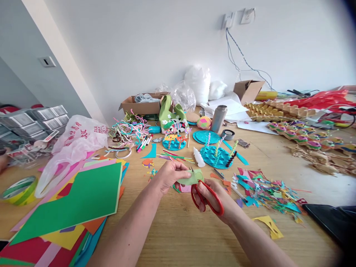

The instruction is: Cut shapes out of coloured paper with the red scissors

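Observation:
My left hand (169,175) pinches a small piece of light green paper (192,177) by its left side, above the middle of the table. Curved drawn lines show on the paper's right part. My right hand (213,196) has its fingers in the red handles of a pair of scissors (217,207), whose blades meet the paper; the dark tips show just above it. Below the hands lies a pink paper scrap (185,188). Beyond them are a white glue bottle (198,157) and a blue egg-carton disc (214,157) with fuzzy stems standing on it.
Stacked coloured paper (91,193) and yellow-green tape (19,191) lie left. Paper scraps (272,196), a yellow cut-out (268,226) and a black object (328,218) lie right. Farther back stand a metal flask (219,118) and a cardboard box (141,105).

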### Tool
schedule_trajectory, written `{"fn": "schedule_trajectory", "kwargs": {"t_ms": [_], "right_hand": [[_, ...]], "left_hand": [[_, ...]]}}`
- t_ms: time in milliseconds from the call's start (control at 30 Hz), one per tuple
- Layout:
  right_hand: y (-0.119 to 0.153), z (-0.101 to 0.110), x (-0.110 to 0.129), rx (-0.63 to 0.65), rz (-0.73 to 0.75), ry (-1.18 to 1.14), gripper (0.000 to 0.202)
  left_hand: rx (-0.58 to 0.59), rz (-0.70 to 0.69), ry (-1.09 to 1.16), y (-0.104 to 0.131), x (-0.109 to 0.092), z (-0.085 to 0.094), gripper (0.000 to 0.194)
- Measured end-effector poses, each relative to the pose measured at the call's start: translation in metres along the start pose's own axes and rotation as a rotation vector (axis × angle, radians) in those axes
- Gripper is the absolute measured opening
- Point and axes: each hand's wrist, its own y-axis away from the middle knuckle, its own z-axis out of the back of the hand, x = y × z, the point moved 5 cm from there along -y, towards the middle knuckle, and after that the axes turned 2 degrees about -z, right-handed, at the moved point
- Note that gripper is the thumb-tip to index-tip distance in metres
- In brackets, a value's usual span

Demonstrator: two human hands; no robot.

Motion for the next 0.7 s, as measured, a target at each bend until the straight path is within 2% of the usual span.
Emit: {"fn": "schedule_trajectory", "kwargs": {"t_ms": [367,700], "right_hand": [[-0.0016,0.0026,-0.0079,0.001,-0.002,0.001,0.058],[-0.0002,0.0014,-0.0042,0.000,-0.001,0.001,0.060]], "left_hand": [[0.021,0.013,-0.005,0.0001,-0.0004,-0.0006,0.022],[0.027,0.020,0.006,-0.0005,0.0010,0.0000,0.024]]}}
